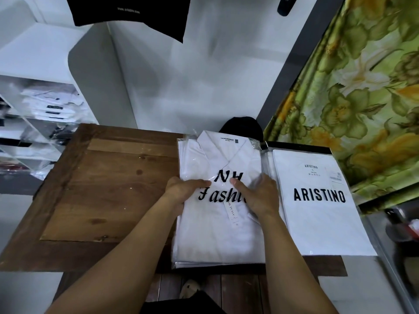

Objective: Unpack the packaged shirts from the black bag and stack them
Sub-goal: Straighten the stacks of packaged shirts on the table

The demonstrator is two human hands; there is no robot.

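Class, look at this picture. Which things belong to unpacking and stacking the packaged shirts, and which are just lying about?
Part of the job:
NH Fashion shirt pack, held at its sides by the left hand and right hand
ARISTINO shirt pack beside it
black printed bag, up top
wooden table

Just lying about:
floral curtain
white shelves of other packed clothes

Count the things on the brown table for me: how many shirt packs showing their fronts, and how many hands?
Shirt packs with fronts showing: 2, the NH Fashion pack and the ARISTINO pack; more may lie under the first.
Hands: 2, the left hand and the right hand, both on the NH Fashion pack.
Total: 4.
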